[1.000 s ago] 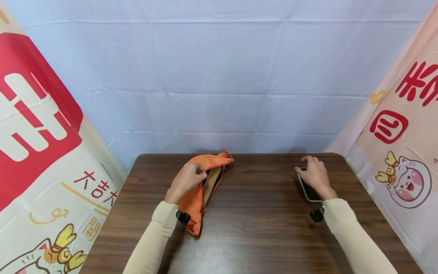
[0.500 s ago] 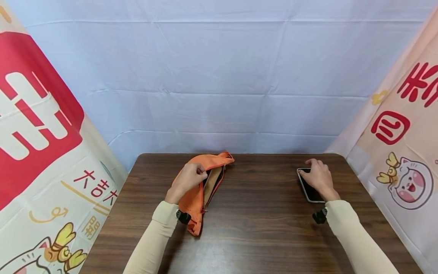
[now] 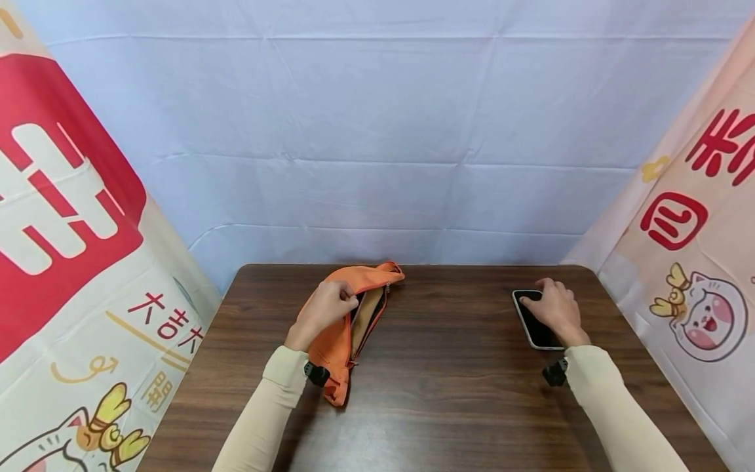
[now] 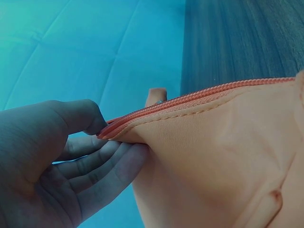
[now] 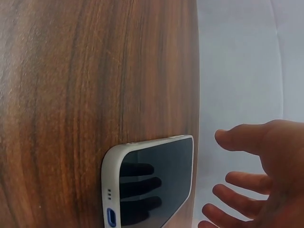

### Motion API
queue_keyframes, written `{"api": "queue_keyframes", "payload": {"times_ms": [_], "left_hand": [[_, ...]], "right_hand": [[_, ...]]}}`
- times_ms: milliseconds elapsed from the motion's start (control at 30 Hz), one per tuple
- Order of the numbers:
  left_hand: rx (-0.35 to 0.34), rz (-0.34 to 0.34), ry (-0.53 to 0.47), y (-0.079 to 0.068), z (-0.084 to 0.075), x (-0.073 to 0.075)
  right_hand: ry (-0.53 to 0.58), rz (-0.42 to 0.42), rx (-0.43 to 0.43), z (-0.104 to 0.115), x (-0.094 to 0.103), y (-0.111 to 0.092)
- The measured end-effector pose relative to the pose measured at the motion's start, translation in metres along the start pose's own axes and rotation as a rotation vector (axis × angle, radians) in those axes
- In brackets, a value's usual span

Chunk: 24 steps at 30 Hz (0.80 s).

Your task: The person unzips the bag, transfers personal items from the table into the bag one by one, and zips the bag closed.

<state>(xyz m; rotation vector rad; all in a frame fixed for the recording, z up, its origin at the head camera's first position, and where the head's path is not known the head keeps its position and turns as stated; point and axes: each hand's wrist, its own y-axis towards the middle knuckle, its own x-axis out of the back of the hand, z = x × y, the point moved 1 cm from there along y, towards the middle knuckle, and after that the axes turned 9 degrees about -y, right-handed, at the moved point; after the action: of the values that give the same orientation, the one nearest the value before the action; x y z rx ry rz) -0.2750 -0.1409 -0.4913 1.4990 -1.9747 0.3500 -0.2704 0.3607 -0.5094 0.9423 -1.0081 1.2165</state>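
An orange zip pouch (image 3: 331,342) lies on the left half of the table, its zipper undone and a tan lining showing. My left hand (image 3: 323,308) pinches the zippered edge (image 4: 190,100) between thumb and fingers, lifting it so the mouth gapes. To the right lies a smartphone (image 3: 529,328) in a white case, black screen up. Over the phone hovers my right hand (image 3: 556,309), thumb and fingers spread and holding nothing. The right wrist view has a gap between the hand (image 5: 266,180) and the phone (image 5: 159,173), with the fingers reflected in its screen.
The dark wood-grain table (image 3: 436,400) ends at a back edge just beyond the pouch and phone. A pale cloth backdrop (image 3: 377,131) hangs behind it. Printed cloths (image 3: 696,262) stand at both sides.
My right hand has drawn slightly right and back from the phone's left edge, exposing more of the screen. The left hand and pouch have stayed put.
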Motion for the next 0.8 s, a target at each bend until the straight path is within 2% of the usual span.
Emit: {"api": "queue_keyframes", "payload": {"times_ms": [500, 800], "left_hand": [[0.005, 0.014, -0.027, 0.000, 0.001, -0.001], [0.025, 0.006, -0.031, -0.001, -0.003, 0.001]], "right_hand": [[0.028, 0.145, -0.086, -0.011, -0.006, -0.004], [0.053, 0.173, -0.099, -0.011, -0.006, -0.008]]}}
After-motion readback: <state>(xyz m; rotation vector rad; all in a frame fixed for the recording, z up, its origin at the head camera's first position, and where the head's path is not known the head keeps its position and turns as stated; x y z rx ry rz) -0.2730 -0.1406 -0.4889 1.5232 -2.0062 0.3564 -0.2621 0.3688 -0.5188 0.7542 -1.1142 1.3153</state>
